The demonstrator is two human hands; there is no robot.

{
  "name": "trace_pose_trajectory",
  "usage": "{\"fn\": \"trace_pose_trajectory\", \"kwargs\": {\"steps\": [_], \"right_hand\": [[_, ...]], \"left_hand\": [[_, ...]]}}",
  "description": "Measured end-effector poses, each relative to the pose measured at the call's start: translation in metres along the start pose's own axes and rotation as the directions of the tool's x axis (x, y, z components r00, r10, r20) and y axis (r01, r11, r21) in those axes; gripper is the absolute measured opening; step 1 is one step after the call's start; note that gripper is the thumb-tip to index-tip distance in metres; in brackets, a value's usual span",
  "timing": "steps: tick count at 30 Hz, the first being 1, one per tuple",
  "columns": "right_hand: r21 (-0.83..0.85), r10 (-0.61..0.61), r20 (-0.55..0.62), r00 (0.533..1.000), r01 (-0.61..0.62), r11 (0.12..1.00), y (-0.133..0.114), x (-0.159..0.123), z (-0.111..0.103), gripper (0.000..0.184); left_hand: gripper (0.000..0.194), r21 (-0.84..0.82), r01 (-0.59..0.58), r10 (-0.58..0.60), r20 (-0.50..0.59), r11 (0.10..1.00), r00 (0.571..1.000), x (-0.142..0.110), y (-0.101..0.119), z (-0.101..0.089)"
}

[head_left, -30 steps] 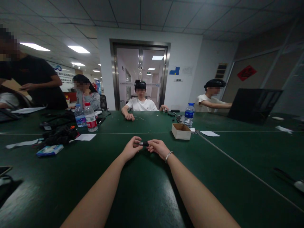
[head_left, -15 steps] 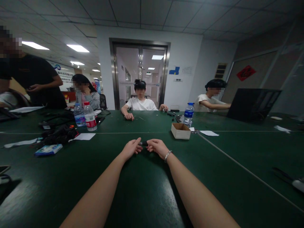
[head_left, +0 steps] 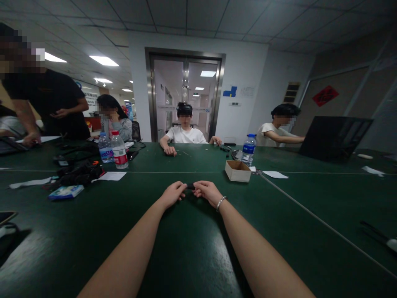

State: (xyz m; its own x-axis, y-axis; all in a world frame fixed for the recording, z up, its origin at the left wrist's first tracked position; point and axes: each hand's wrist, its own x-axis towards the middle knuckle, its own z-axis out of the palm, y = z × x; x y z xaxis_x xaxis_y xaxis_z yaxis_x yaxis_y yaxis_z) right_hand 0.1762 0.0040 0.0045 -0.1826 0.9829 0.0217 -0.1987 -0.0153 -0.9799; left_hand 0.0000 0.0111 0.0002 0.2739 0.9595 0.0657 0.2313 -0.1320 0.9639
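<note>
Between my hands is a small, dark, stick-like object (head_left: pixel 190 186), held level just over the green table (head_left: pixel 186 248); its kind is too small to make out. My left hand (head_left: pixel 173 194) pinches its left end with thumb and fingers. The right end sits in the closed fingertips of my right hand (head_left: pixel 208 193), which wears a silver bracelet (head_left: pixel 221 203) at the wrist. Both ends of the object are partly covered by my fingers. A small open cardboard box (head_left: pixel 237 172) stands to the right, beyond my right hand.
Water bottles (head_left: pixel 119 151) stand at the back left, near tangled black gear (head_left: pixel 74 176) and a blue-white packet (head_left: pixel 66 192). Another bottle (head_left: pixel 248 150) is behind the box. A black laptop (head_left: pixel 333 138) stands at the right. Several people are around the table, one directly opposite.
The view has shifted slightly. My left fingers have drawn in closer around the dark object's end. At the far left, a standing person has leaned over and lowered a hand to the table.
</note>
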Motion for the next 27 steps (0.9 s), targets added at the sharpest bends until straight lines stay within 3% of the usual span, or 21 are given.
{"fn": "trace_pose_trajectory", "kwargs": {"steps": [3,8,14,23,25,27], "right_hand": [[0.001,-0.004,0.007,1.000,0.004,1.000,0.001,0.000,0.000,0.011],[0.007,-0.011,0.013,1.000,0.011,1.000,0.000,-0.001,0.001,0.014],[0.001,0.009,-0.013,1.000,-0.009,1.000,-0.003,-0.002,0.003,0.008],[0.014,0.016,-0.026,1.000,-0.016,1.000,-0.002,-0.001,0.003,0.004],[0.016,0.015,-0.027,1.000,-0.014,1.000,-0.002,-0.001,0.003,0.005],[0.014,0.017,-0.026,1.000,-0.016,1.000,-0.003,-0.002,0.003,0.007]], "left_hand": [[0.043,-0.022,-0.011,0.011,-0.044,1.000,0.999,-0.002,0.002,0.000],[0.043,-0.052,0.039,-0.037,0.036,0.998,0.999,0.002,-0.002,0.000],[0.031,0.014,-0.004,0.004,0.012,1.000,1.000,0.004,-0.007,-0.001],[0.041,-0.035,0.044,-0.044,0.025,0.998,0.999,0.005,-0.008,0.001],[0.039,-0.033,0.068,-0.068,-0.009,0.997,0.998,0.005,-0.003,0.001],[0.037,-0.034,0.098,-0.101,-0.118,0.995,0.988,0.005,0.014,-0.006]]}}
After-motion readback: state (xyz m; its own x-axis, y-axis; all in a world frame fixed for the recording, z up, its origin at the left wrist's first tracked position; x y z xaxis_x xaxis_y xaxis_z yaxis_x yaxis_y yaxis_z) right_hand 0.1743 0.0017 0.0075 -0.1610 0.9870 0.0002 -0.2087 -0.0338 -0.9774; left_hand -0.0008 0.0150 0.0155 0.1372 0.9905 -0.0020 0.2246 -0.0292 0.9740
